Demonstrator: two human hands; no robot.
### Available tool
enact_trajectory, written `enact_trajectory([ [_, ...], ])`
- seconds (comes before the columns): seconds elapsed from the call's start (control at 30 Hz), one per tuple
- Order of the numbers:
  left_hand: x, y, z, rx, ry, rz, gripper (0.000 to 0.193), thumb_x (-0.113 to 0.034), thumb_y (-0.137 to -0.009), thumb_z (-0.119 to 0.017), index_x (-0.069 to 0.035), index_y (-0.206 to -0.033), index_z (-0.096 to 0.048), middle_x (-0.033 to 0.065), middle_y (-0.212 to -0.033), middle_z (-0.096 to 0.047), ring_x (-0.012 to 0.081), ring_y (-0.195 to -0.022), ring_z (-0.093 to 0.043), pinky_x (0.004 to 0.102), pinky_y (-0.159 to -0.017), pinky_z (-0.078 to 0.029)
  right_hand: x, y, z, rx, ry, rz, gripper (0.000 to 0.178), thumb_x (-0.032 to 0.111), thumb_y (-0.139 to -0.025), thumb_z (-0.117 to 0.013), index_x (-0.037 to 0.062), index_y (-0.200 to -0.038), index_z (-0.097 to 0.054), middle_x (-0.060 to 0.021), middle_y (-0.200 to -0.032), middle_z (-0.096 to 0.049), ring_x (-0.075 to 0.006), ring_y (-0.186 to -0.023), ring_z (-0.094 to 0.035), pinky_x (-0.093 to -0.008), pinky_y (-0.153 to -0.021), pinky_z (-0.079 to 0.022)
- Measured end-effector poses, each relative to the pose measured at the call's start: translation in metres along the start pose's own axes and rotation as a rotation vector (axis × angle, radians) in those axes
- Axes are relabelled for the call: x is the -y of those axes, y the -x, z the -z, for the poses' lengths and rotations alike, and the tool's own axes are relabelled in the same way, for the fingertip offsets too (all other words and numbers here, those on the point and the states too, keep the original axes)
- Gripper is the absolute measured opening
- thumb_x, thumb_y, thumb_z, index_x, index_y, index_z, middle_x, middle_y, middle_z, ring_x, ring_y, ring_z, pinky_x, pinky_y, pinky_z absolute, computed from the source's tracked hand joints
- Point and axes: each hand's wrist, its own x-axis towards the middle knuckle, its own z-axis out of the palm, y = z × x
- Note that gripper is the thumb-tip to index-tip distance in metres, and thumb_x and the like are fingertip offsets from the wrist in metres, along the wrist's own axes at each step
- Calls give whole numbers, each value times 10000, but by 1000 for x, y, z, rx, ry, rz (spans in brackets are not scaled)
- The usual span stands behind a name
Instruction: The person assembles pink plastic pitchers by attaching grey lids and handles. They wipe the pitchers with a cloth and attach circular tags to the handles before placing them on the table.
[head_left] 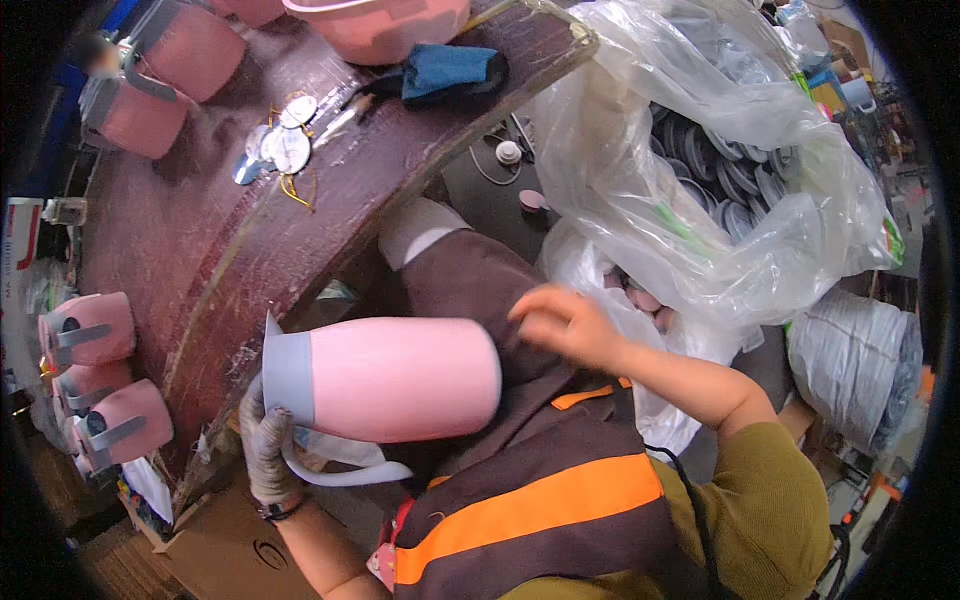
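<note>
A pink jug (405, 380) with a grey collar, spout and handle lies on its side over my lap, its base toward the right. My left hand (264, 445), in a pale glove, is closed round the grey collar near the handle. Just right of the base, my bare right hand (572, 325) hovers apart from the jug. Its fingers are loosely bent, spread and slightly blurred, with nothing visible in them.
The dark red worktable (230, 230) bears several pink jugs (135, 115), a pink basin (380, 25), a blue cloth item (450, 72) and round tags (290, 150). A clear plastic bag (640, 190) of grey round parts stands at right, beside a white wrapped bundle (850, 365).
</note>
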Motion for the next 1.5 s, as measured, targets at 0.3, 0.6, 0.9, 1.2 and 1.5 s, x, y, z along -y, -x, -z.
enact_trajectory([
  [0.3, -15, -10, -35, 119, -91, -104, 810, -269, -689, -756, -57, -1386, -401, 97, -1313, -505, 244, -1224, -472, 367, -1070, -329, -271, 62, 85, -14, 1064, -745, 431, 354, -912, -557, 36, -1199, -595, -99, -1014, -675, -252, -919, -628, -384, -823, -484],
  [0.6, 13, 24, -53, -384, 18, 58, 471, -265, -827, -658, -21, -1213, -540, -32, -692, -502, 47, -525, -456, 190, -470, -371, -300, 96, 90, -18, 931, -833, 412, 320, -908, -567, 15, -1184, -594, -124, -1114, -650, -257, -1009, -613, -357, -882, -466],
  [0.9, -31, 15, -64, 74, -499, -29, 355, -199, -734, -724, -26, -1028, -625, 46, -760, -602, 145, -697, -591, 293, -643, -479, -95, 50, 79, -318, -42, -630, 357, 226, -913, -563, 1, -1190, -579, -182, -1313, -553, -256, -1204, -532, -310, -1012, -382],
  [1.2, -10, 29, -105, 339, -586, -272, 371, -238, -758, -701, -55, -1073, -627, 185, -861, -649, 360, -818, -644, 390, -716, -507, 104, -55, 18, 326, 493, 836, 468, 307, -777, -723, 124, -1191, -604, -157, -1337, -513, -349, -1273, -456, -485, -1059, -330],
  [1.5, 15, 3, -57, 258, -557, -480, 311, -201, -749, -716, -51, -1008, -635, 154, -911, -655, 297, -855, -644, 364, -763, -500, 110, -61, -23, 499, 315, 1078, 537, 439, -755, -682, 121, -1183, -616, -185, -1255, -526, -366, -1113, -541, -442, -954, -445],
])
